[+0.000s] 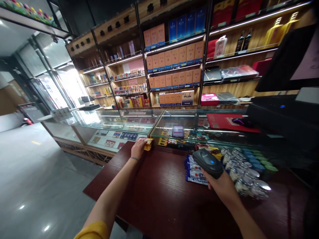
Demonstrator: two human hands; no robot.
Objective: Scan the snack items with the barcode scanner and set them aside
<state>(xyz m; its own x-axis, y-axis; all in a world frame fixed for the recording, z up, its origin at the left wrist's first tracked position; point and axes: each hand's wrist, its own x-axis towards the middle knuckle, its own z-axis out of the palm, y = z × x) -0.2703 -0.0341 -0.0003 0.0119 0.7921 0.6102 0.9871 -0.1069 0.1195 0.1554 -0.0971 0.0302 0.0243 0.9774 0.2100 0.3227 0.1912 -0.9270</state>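
At the far edge of the dark red-brown desk, my left hand has its fingers closed over a small stack of yellow and red snack packets. My right hand is wrapped round a black barcode scanner with a blue light on top. Below and left of the scanner lie blue and white packets, partly covered by the scanner. Right of it stand several small jars with silvery lids, beside rows of blue and green cans.
Glass display counters run along behind the desk. On the glass lie a red mat and a mouse. A dark monitor rises at the right. Lit shelves hold boxes and bottles. Grey floor extends at the left.
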